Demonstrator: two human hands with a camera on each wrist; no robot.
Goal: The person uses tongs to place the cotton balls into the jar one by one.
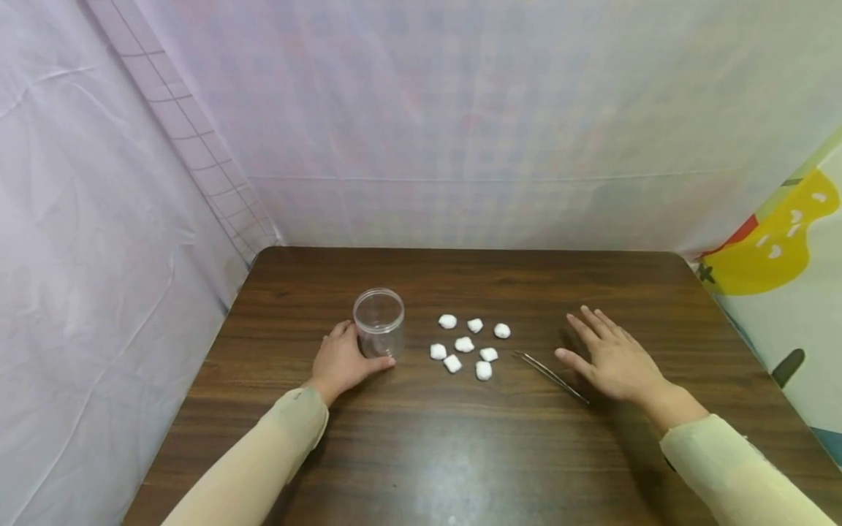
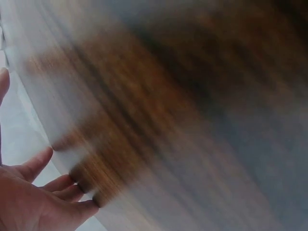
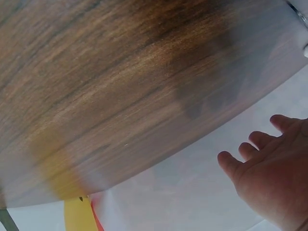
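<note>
A clear plastic jar [image 1: 379, 321] stands upright and lidless on the table. My left hand [image 1: 343, 363] holds it low on its left side, thumb across the front and fingers round the left. In the left wrist view that hand [image 2: 43, 197] shows at the lower left; the jar is hardly visible there. Several white cotton balls [image 1: 464, 344] lie loosely grouped right of the jar. Metal tweezers [image 1: 551, 377] lie between them and my right hand [image 1: 615, 358], which is spread with nothing in it. The right wrist view catches this hand [image 3: 274, 168] with fingers apart.
The dark wooden table [image 1: 421, 453] reaches back to a pale patterned cloth [image 1: 460, 146]. Another white cloth [image 1: 99, 256] hangs along the left. At the right is a panel with a yellow printed shape [image 1: 770, 256].
</note>
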